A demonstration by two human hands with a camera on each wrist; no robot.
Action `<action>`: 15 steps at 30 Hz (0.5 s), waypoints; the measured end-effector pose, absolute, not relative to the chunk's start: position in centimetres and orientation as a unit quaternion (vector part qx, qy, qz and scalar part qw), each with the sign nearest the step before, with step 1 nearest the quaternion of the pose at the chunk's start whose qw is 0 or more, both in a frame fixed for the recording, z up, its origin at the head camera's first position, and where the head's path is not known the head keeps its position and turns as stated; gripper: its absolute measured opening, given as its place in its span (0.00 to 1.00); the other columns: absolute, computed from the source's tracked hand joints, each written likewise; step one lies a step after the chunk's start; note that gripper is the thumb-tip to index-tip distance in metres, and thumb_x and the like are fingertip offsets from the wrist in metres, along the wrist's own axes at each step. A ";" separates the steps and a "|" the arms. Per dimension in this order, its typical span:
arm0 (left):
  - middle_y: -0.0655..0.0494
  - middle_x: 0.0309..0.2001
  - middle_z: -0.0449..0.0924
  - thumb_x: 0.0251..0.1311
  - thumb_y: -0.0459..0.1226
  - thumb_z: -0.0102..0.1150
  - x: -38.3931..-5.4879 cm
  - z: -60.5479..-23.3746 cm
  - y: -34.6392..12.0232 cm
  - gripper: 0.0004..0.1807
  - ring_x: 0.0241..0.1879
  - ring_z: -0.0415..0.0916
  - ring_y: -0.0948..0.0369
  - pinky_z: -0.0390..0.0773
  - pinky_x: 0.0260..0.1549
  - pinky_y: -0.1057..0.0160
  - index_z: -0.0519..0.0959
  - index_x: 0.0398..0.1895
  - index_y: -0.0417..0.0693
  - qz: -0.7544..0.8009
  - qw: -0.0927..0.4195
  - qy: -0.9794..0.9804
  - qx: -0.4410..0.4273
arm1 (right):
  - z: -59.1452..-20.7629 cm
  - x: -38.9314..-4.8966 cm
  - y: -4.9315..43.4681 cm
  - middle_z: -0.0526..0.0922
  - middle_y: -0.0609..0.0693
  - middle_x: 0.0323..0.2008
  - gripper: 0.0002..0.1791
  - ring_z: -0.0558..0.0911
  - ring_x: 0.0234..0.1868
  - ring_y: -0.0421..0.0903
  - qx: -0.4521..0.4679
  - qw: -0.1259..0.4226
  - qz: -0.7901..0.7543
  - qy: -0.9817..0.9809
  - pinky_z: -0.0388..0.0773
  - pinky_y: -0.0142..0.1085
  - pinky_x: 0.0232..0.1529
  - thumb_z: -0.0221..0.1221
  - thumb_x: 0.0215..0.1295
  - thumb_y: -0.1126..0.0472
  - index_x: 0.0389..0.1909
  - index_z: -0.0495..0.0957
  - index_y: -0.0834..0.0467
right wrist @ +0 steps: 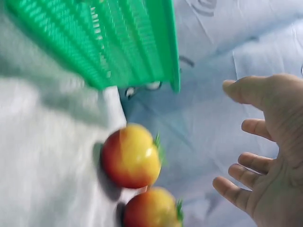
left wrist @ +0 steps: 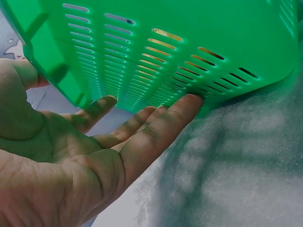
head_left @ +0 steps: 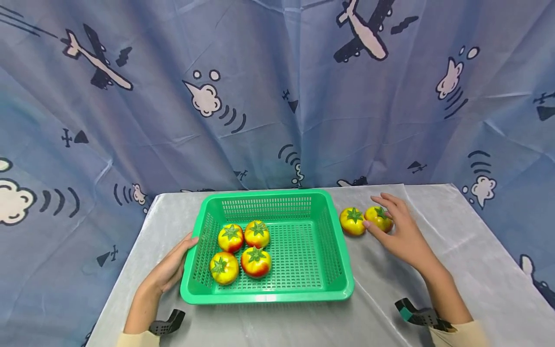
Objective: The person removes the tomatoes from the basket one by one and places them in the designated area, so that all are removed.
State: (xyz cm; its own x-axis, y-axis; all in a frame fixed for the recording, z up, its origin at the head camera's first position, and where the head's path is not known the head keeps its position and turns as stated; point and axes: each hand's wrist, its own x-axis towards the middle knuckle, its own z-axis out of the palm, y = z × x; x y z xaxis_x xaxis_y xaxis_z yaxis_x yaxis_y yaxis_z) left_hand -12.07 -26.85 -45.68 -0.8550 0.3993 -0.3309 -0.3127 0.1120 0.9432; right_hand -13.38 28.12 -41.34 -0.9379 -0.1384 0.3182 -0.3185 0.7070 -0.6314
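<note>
My left hand [head_left: 172, 262] holds the left side of a green plastic basket [head_left: 266, 296], thumb over the rim. In the left wrist view its fingers [left wrist: 161, 135] lie along the slotted outer wall. Several yellow-and-red tomatoes with green leafy tops, one of them the front-left tomato [head_left: 224, 268], sit in the basket's left half. To the right of the basket, two more lie side by side: a nearer tomato [head_left: 352, 222] and a farther-right tomato [head_left: 378, 220]. Over this pair hovers my right hand [head_left: 401, 233], fingers spread, nothing in its grasp.
A pale grey cloth covers the table [head_left: 260, 327]. Close behind the table hangs a blue curtain [head_left: 260, 120] printed with planes and clouds. Dark straps with a small device, such as the right wrist device [head_left: 418, 315], sit on both wrists.
</note>
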 end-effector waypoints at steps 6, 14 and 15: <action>0.32 0.84 0.45 0.85 0.56 0.32 -12.1 -46.0 -26.7 0.40 0.70 0.69 0.58 0.79 0.62 0.60 0.31 0.88 0.54 0.676 0.265 0.687 0.034 | -39.3 -12.7 25.0 0.62 0.66 0.77 0.35 0.68 0.74 0.69 0.174 0.122 0.351 -0.912 0.77 0.64 0.64 0.69 0.70 0.61 0.75 0.70 0.58; 0.29 0.84 0.41 0.86 0.54 0.30 -11.9 -46.0 -27.2 0.40 0.73 0.66 0.53 0.78 0.63 0.57 0.28 0.88 0.53 0.673 0.273 0.686 0.050 | -37.9 -12.1 21.7 0.58 0.63 0.80 0.35 0.75 0.69 0.66 0.208 0.107 0.340 -0.911 0.80 0.68 0.58 0.69 0.71 0.59 0.76 0.70 0.55; 0.29 0.84 0.42 0.86 0.54 0.30 -12.0 -46.0 -27.1 0.40 0.73 0.66 0.53 0.78 0.63 0.57 0.29 0.88 0.53 0.673 0.269 0.687 0.051 | -37.7 -12.3 21.4 0.58 0.62 0.80 0.35 0.75 0.70 0.65 0.211 0.100 0.341 -0.910 0.79 0.68 0.60 0.69 0.71 0.58 0.76 0.70 0.55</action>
